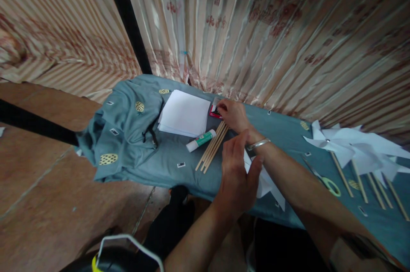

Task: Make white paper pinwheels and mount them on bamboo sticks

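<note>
My right hand [233,115], with a bracelet [259,144] at the wrist, reaches to a small red-and-clear box [215,109]. Its fingertips are pinched together at the box's dark contents, and whatever is between them is too small to make out. Nearer to me, my left hand [237,174] is open, thumb apart from the outstretched fingers. Beside and partly behind it lies folded white paper [269,184]; contact between them is unclear. Several thin wooden sticks [212,148] lie left of my left hand, next to a glue stick [201,140].
A stack of white paper sheets [185,112] lies beyond the glue stick. On the right are green-handled scissors [329,185] and several white paper pinwheels [349,146] on sticks. A grey-blue cloth [173,176] covers the surface; curtains [250,33] hang behind, with a dark pole [128,16].
</note>
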The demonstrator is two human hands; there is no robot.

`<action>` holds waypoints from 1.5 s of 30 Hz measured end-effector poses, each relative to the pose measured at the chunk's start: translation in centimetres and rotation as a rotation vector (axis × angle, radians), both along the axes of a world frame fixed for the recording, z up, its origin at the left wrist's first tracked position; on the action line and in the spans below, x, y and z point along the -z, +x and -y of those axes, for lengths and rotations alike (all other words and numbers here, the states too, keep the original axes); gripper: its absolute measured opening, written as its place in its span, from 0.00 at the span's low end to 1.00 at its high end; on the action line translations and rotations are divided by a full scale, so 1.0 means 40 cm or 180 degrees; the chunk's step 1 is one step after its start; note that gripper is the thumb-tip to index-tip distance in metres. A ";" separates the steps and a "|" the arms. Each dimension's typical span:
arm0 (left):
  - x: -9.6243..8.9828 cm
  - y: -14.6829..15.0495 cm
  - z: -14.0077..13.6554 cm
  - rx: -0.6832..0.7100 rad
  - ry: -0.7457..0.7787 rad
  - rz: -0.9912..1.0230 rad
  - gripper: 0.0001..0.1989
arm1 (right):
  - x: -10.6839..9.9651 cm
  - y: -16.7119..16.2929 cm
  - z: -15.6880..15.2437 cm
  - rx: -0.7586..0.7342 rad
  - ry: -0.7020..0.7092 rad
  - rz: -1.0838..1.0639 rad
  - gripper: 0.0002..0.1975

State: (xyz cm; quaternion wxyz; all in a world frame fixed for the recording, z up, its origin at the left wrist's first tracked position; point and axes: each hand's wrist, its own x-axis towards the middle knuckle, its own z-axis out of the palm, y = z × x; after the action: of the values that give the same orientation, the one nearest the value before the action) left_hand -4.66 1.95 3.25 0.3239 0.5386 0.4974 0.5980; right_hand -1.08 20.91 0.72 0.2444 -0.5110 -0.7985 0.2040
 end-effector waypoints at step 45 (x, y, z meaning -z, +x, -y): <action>0.083 0.141 -0.035 0.0643 -0.1375 0.0970 0.04 | 0.002 0.412 0.454 0.0892 -0.1755 -0.3327 0.11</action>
State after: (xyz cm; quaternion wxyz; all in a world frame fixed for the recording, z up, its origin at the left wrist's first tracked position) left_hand 0.97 3.33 -0.05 0.5603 0.4078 0.5027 0.5168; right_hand 15.40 2.75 0.65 0.4873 -0.4879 -0.4156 0.5931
